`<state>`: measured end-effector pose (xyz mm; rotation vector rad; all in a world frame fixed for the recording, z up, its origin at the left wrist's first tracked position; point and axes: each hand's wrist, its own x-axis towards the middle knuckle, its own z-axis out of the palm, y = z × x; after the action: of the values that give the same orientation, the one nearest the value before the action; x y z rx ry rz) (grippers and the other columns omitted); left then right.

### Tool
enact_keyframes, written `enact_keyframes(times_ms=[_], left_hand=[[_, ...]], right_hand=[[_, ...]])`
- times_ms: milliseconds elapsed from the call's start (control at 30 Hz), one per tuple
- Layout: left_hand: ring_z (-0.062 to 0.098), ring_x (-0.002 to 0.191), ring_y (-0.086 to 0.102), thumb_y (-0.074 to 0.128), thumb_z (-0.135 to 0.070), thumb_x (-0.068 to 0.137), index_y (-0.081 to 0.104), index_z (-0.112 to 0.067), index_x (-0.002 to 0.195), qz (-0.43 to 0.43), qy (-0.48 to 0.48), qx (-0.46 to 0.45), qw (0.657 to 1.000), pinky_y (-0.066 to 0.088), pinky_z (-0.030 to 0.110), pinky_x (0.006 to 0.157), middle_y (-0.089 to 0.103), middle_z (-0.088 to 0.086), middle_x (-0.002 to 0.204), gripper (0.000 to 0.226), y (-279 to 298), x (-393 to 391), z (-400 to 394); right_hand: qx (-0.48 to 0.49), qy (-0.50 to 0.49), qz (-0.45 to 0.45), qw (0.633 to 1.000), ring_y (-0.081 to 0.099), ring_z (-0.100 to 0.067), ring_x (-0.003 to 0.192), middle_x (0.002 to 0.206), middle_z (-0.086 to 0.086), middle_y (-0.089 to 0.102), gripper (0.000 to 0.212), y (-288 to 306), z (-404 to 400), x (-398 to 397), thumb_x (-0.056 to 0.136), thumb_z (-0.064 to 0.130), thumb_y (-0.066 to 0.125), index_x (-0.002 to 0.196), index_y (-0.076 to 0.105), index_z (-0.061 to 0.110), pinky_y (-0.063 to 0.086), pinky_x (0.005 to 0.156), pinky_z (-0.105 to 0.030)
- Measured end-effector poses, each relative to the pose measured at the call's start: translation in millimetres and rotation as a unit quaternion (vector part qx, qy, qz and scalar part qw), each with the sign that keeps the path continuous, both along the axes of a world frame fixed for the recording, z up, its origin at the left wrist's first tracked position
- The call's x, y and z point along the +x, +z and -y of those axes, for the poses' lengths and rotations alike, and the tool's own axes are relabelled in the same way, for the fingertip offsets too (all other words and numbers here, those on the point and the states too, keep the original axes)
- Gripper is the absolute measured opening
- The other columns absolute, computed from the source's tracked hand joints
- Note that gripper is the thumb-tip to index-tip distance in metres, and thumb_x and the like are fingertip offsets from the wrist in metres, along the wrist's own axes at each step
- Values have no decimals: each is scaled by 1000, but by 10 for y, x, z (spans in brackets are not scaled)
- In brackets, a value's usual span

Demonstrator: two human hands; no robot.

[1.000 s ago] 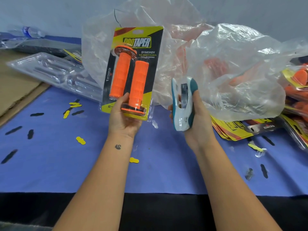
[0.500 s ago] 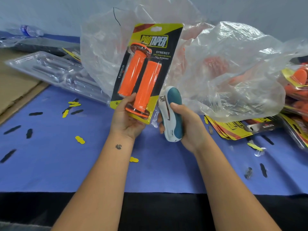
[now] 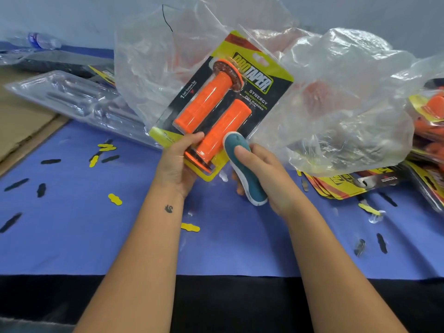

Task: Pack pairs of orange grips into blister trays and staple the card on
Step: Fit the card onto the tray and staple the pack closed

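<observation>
A packed blister pack and a stapler are held above the blue table cover.

Nearest, the stapler point(image 3: 245, 169) is gripped in the right hand point(image 3: 269, 174), thumb pressed on its teal top, its nose at the pack's lower right edge. The blister pack point(image 3: 223, 104), holding two orange grips point(image 3: 209, 104), is pinched at its bottom by the left hand point(image 3: 177, 164) and tilted rightward. Behind, a clear plastic bag point(image 3: 336, 104) is seen, with printed cards point(image 3: 348, 186) stacked beneath it.
</observation>
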<state>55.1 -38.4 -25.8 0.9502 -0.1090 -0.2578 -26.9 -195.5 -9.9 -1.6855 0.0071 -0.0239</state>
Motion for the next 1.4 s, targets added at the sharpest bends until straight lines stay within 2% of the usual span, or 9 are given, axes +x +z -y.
enact_keyframes(times_ms=[233,433,567,700,867,1000,1133,1300,1400], left_hand=[[21,72,70,65,-18,81,66,-11,95,6,-1,12,1000,55,30,64,72,6,80,15,1,-27,32],[21,69,70,66,-19,76,66,-11,89,13,-18,6,1000,55,29,61,71,6,76,16,18,-20,20],[23,76,70,67,-20,74,67,-10,97,21,-19,16,999,55,32,65,72,9,85,26,31,-19,-7],[22,71,68,67,-20,74,70,-14,87,17,-9,14,1000,55,31,65,71,6,80,15,40,-7,-38],[23,71,66,67,-22,73,67,-12,95,3,-22,32,999,52,33,69,70,8,82,24,45,-24,-66],[22,74,68,53,-30,87,70,-13,90,22,-27,-45,998,54,31,67,70,7,83,24,78,-37,-74],[21,75,68,22,-32,93,72,-17,75,6,-59,-181,982,54,27,67,70,5,80,56,127,-77,-49],[24,83,68,33,-30,99,65,-14,92,8,-31,-137,990,56,36,73,71,8,89,37,177,-69,44],[24,89,69,31,-40,104,61,-11,114,-27,-22,-58,998,60,37,69,72,10,101,43,165,-72,113]], right_hand=[[-7,56,-40,998,56,-17,47,64,-2,60,56,-2,-90,-6,65,65,65,90,53,16,47,47,-28],[-20,57,-45,997,65,-19,56,69,-5,68,57,-5,-83,0,63,65,67,89,58,16,52,54,-26],[-17,63,-40,997,66,-17,59,72,-6,70,50,15,-89,-9,70,58,69,90,61,12,53,57,-26],[-36,47,-26,998,64,-18,55,71,-10,70,39,27,-111,-27,78,51,66,84,61,12,52,54,-26],[-44,61,-17,997,63,-19,51,68,-14,69,37,37,-120,-52,86,43,65,78,60,7,53,52,-26],[-12,47,-14,999,61,-20,49,64,-11,67,41,21,-153,-41,81,45,63,80,61,5,51,50,-27],[39,29,-5,999,61,-21,50,65,-12,66,54,2,-156,-8,81,50,62,86,63,-3,51,52,-27],[94,-2,-10,995,60,-23,50,66,-13,65,53,-29,-185,35,74,56,64,81,65,4,50,51,-28],[107,-40,-18,993,60,-22,48,66,-15,66,49,-41,-196,71,78,52,63,80,65,3,50,49,-28]])
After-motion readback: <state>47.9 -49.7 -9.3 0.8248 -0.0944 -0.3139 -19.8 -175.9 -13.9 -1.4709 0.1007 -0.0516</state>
